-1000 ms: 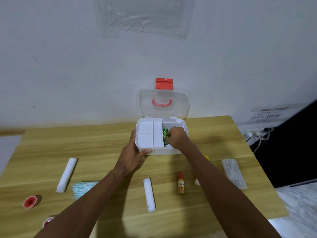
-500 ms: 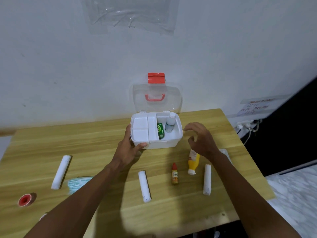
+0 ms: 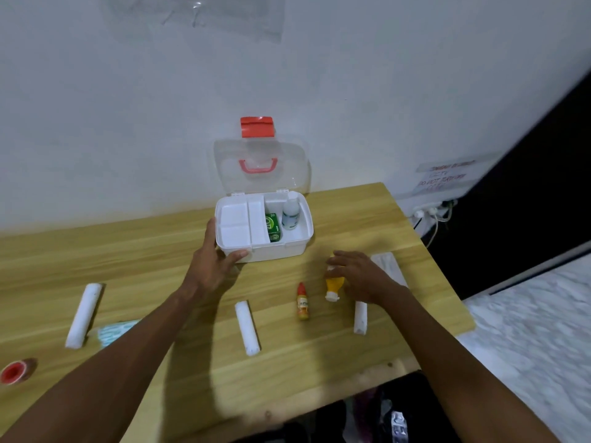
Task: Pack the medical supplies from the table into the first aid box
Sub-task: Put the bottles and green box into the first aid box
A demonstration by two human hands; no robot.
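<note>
**First aid box** [image 3: 275, 251]: white, set at the far edge of the tabletop [image 3: 160, 244], about the middle. Its clear lid [image 3: 262, 174] stands open against the wall, with the red latch [image 3: 257, 126] on top. On the left, a white divided tray covers the inside. In the open right compartment we note a green carton [image 3: 272, 227] and, just beside it, a white bottle [image 3: 290, 214].

**Left hand** [image 3: 214, 266]: it holds the box's near-left corner, the thumb pressed on the front wall and the fingers together along the left wall.

**Right hand** [image 3: 358, 274]: its fingers are nearly straight and close together, laid over the far end of the yellow bottle [image 3: 332, 284], which lies near the box's front.

**Remaining supplies:**
- Just left of the yellow bottle we list a small orange dropper bottle [image 3: 302, 302] with a red cap.
- We count three white gauze rolls:
  - middle roll [image 3: 248, 327]
  - right roll [image 3: 360, 316]
  - left roll [image 3: 83, 314]
- A clear packet [image 3: 388, 266] lies by the right edge, partly hidden by the right hand.
- A teal packet [image 3: 112, 330] touches the left roll.
- A red tape roll [image 3: 14, 372] sits at the near-left corner.
</note>
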